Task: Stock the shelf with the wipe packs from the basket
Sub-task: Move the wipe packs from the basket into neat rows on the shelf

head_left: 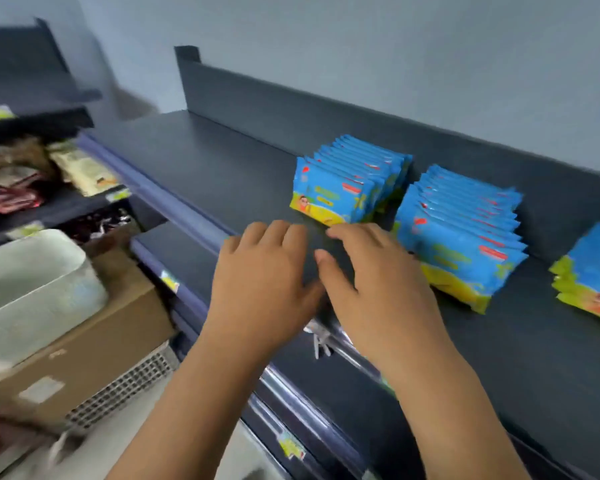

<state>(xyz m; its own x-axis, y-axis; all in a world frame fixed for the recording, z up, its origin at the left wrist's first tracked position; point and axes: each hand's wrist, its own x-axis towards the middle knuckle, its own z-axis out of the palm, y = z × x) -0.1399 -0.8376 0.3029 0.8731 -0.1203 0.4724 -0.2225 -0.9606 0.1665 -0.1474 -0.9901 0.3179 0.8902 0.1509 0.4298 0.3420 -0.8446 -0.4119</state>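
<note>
Blue and yellow wipe packs stand in rows on the dark shelf (201, 161). One row (347, 181) is in the middle, a second row (465, 233) is to its right, and a third (593, 275) is cut off at the right edge. My left hand (264, 282) and my right hand (374, 278) hover side by side over the shelf's front, just in front of the middle row. Both have relaxed, spread fingers and hold nothing. The white basket (25, 289) sits at the lower left on a cardboard box.
The cardboard box (94, 344) under the basket stands on a metal grille at the left. Another shelf unit (32, 98) with mixed packets is at the far left. Lower shelves with price tags (291, 445) run below the dark shelf.
</note>
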